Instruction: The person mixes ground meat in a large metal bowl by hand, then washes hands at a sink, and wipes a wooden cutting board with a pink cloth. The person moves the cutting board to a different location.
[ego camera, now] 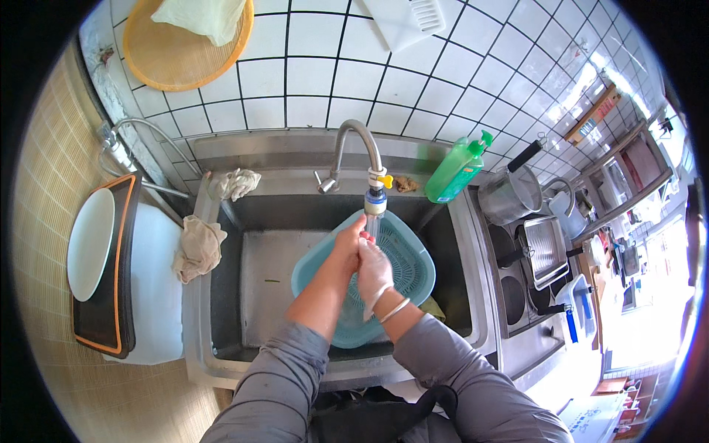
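Water runs from the faucet point(375, 200) over both hands, which meet under its spout. My left hand point(350, 239) is bare and presses against the fingers of the other; its fingertips are partly hidden. My right hand point(374, 266) wears a thin, clear plastic glove, with a pale bangle point(395, 310) at the wrist. Whether anything lies between the hands cannot be told. Below them a light blue plastic colander basket point(418, 260) sits in the stainless steel sink point(271, 310). A greenish cloth point(433, 309) shows beside the basket's lower right edge.
Crumpled cloths point(200, 248) lie on the sink's left rim. Green pump bottles point(455, 171) stand at the back right. Right of the sink is a cooktop with a saucepan point(509, 194) and a metal tray point(545, 249). A white container point(158, 282) stands left.
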Tool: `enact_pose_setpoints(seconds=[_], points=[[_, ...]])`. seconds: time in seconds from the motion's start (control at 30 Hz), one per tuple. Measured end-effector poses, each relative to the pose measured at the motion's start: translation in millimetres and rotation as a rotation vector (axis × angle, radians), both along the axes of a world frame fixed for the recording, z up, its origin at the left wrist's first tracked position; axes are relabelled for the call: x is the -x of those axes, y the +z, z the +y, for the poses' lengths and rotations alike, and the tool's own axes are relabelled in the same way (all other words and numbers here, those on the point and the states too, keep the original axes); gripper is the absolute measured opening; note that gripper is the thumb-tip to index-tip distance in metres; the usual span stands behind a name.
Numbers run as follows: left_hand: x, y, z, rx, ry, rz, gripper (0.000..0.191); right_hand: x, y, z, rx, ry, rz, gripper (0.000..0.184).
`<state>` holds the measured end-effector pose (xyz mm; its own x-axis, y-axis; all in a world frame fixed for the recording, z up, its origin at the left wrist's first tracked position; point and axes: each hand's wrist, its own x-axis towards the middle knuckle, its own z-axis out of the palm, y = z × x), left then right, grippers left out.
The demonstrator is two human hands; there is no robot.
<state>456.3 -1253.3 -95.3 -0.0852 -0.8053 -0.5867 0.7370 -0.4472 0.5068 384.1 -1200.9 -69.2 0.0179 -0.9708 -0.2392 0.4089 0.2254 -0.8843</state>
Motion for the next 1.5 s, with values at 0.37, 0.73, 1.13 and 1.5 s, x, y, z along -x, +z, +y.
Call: enact_pose_setpoints(seconds=[0.37,0.73,1.13,1.5], points=[[17.3,-37.1,-12.9,0.0,-0.084,-0.321,0.032,4.5,-6.5,-56.0,-0.183,0.074,0.013,0.042],[48.3,-25.2,-17.1,0.211,-0.019,-0.409,0.031,29.5,-57.4,-95.1,-0.135,0.267,0.594,0.036],[30.6,-28.2,-26.1,0.232,-0.039,-0.879,0.027,29.7,-7.0,-77.4,0.075,0.497,1.545,0.034],[16.6,-52.4,-40.3,0.033,0.113,-0.062,0.046,32.8,-30.5,-84.0,1.196,0.761,1.597,0.052]])
